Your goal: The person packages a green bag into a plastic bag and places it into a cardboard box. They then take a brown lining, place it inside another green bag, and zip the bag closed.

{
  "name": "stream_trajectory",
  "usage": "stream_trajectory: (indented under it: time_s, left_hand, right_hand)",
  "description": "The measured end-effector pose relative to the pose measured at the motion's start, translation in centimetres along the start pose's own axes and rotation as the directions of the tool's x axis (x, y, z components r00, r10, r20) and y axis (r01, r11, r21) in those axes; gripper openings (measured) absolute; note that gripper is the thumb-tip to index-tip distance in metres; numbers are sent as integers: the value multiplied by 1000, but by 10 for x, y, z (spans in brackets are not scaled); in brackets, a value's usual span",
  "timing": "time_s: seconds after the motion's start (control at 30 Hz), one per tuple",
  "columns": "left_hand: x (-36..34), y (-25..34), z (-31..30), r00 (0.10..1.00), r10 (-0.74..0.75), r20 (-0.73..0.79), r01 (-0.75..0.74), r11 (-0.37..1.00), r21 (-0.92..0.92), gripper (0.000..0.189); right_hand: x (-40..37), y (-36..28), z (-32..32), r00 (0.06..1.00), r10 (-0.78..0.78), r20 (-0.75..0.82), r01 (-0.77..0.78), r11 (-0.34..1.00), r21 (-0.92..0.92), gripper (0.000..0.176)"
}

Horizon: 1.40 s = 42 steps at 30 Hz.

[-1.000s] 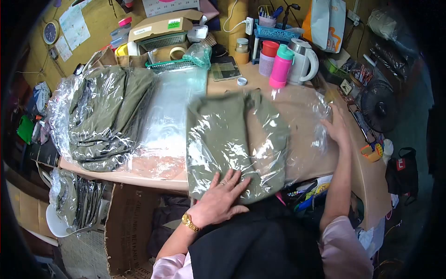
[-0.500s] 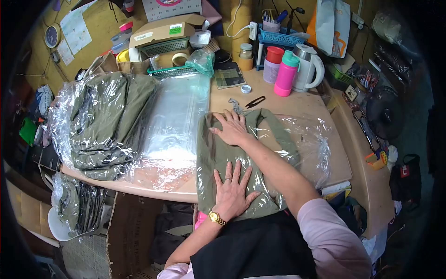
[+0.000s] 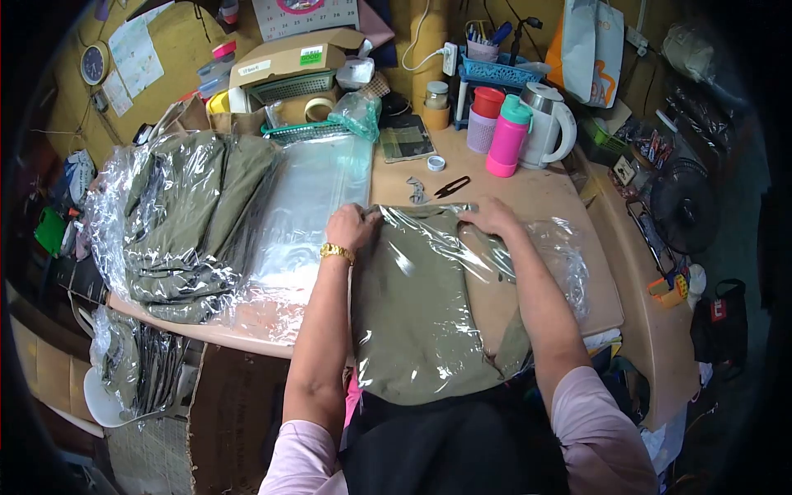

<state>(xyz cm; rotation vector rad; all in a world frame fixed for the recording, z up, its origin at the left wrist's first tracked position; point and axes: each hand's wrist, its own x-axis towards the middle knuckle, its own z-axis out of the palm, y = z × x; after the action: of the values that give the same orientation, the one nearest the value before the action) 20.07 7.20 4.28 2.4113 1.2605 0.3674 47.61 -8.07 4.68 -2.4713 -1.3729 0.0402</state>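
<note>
An olive-green folded garment [image 3: 417, 305] lies in front of me inside a clear plastic bag [image 3: 561, 247], whose loose part spreads to the right. My left hand [image 3: 350, 226], with a gold watch on its wrist, is closed on the far left corner of the bagged garment. At the far right corner, my right hand [image 3: 492, 217] is closed on the garment's edge with the plastic. One sleeve-like strip of the garment [image 3: 513, 342] shows near the right forearm. Just beyond the far edge lie small black thread snips [image 3: 453, 186] and a grey scrap [image 3: 417, 190].
Bagged olive garments [image 3: 194, 223] are piled at the left, beside a stack of flat clear bags [image 3: 313, 190]. A pink bottle [image 3: 506, 148], a kettle [image 3: 540, 124] and a red-lidded cup [image 3: 484, 120] stand at the back right. A cardboard box [image 3: 231, 404] sits below the table's front edge.
Both hands have gone from lying flat on the garment to gripping its far corners. My left hand moved away from me and left; my right hand moved right. The garment's far edge now looks straighter.
</note>
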Motion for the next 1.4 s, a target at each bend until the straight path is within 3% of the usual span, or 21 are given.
stream_trajectory:
  time_s: [0.07,0.1,0.13,0.17,0.2,0.27,0.33,0.37,0.4,0.47,0.53,0.67,0.77,0.83,0.93,1.03,1.1,1.2,1.23,1.27,1.4]
  left_hand:
    - [-1,3,1,998,-35,51,32,997,63,42]
    - [0,-6,3,998,-37,57,62,845,-532,40]
    - [1,-18,3,997,-37,64,73,375,-924,38]
    - [-7,-22,-10,969,231,88,80,44,-996,31]
    - [-14,-14,-22,968,231,95,86,47,-995,31]
    - [-25,2,-40,989,135,55,67,-90,-994,29]
    - [6,-21,-35,992,16,-123,-121,343,-931,35]
    - [8,-22,-36,787,18,-617,-314,872,-375,39]
    - [0,-20,-47,622,177,-763,-289,957,-14,47]
    - [-33,8,-69,762,145,-631,-318,933,-170,45]
    - [-56,18,-47,888,328,-321,-384,914,-130,51]
    - [-115,37,33,935,353,-37,-337,916,217,64]
    - [-101,12,64,929,367,-45,-324,866,381,71]
    - [-85,10,62,921,388,-43,-346,862,370,70]
    - [-68,8,55,921,387,48,-386,884,263,69]
    - [-113,23,6,861,356,-362,-384,923,-5,56]
    - [-173,31,-39,995,-66,-75,61,996,-68,53]
    - [-245,-14,-45,950,-171,261,220,960,-172,63]
    - [-261,-12,-45,857,-281,431,430,851,-301,72]
    - [-274,-45,-16,821,-209,532,491,734,-469,74]
    - [-297,-52,57,907,-226,355,387,116,-915,47]
  right_hand:
    - [7,20,2,949,-290,121,199,852,484,37]
    - [1,17,-17,967,-207,151,50,731,681,30]
    - [-4,21,-34,968,-202,151,46,729,683,30]
    - [-7,32,-49,932,-341,127,47,459,887,23]
    - [-8,39,-54,887,-457,59,5,139,990,16]
    - [14,32,-56,928,-363,-78,231,398,888,16]
    - [8,15,-60,923,-309,-230,381,643,665,17]
    - [-10,-2,-76,800,-307,-515,501,814,294,18]
    - [-23,-14,-84,579,-396,-712,445,886,-130,19]
    - [-43,-25,-83,648,-310,-695,537,833,129,16]
    - [-84,-34,-88,922,-320,-217,386,800,459,13]
    - [-161,-42,-97,755,-329,568,316,940,124,20]
    - [-219,-13,-54,615,-604,507,625,765,153,25]
    - [-237,-15,-32,756,-653,54,646,757,102,29]
    - [-241,-15,-27,790,-613,12,610,787,90,26]
    - [-244,-10,-24,884,-466,27,457,876,157,25]
    - [-244,-11,-38,881,-460,111,439,882,173,26]
    - [-224,-29,-76,746,-599,290,522,797,303,27]
    - [-210,-36,-85,591,-719,365,580,694,426,28]
    - [-192,-46,-83,634,-724,272,604,683,410,29]
    - [-102,-101,-27,557,-829,-47,790,512,337,23]
